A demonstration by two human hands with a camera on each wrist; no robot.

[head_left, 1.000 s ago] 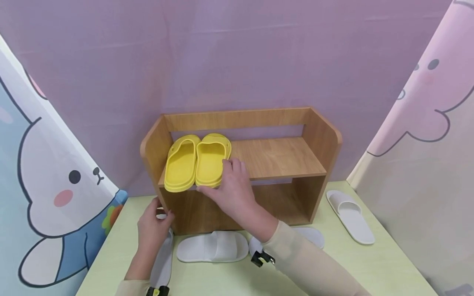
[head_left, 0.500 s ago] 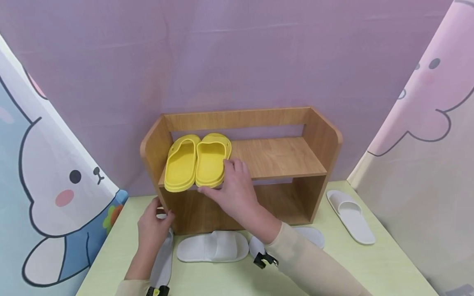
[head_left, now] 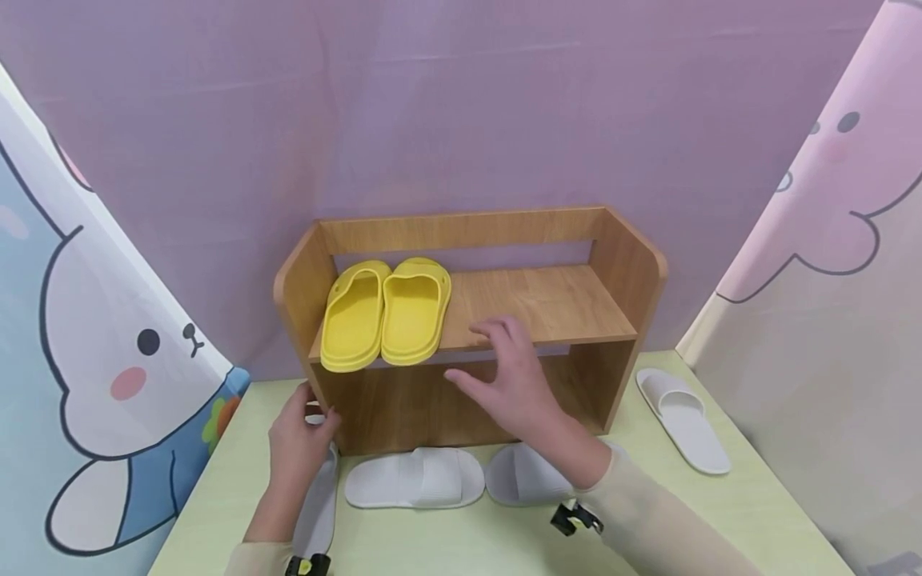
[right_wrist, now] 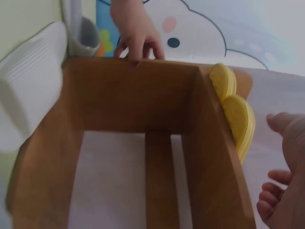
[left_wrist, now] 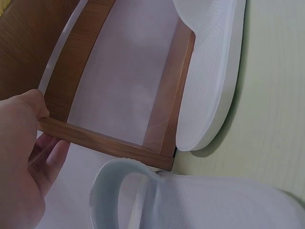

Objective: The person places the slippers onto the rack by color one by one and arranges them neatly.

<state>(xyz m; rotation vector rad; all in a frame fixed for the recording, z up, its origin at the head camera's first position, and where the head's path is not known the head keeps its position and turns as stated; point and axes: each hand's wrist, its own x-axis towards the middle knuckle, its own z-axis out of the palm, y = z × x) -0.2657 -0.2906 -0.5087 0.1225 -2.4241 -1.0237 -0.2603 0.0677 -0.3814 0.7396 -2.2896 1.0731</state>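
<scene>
Two yellow clogs, the left clog (head_left: 353, 324) and the right clog (head_left: 414, 316), sit side by side on the upper shelf of a wooden shoe rack (head_left: 547, 300), at its left end. My left hand (head_left: 298, 436) pinches the front edge of the rack's left side panel; the left wrist view shows the thumb and fingers on either side of that board (left_wrist: 105, 143). Free of the clogs, my right hand (head_left: 515, 384) hovers in front of the rack to their right, thumb and fingers apart with nothing between them.
White slippers lie on the pale green tabletop (head_left: 446, 544): one slipper (head_left: 414, 480) before the rack, another (head_left: 526, 476) partly behind my right arm, one (head_left: 317, 512) beneath my left forearm, one (head_left: 684, 420) at the right. A purple cloth (head_left: 461, 112) hangs behind.
My right hand has let go of the right-hand yellow clog and drawn away to the right. The clogs stay on the shelf. My left hand keeps its place on the side panel.
</scene>
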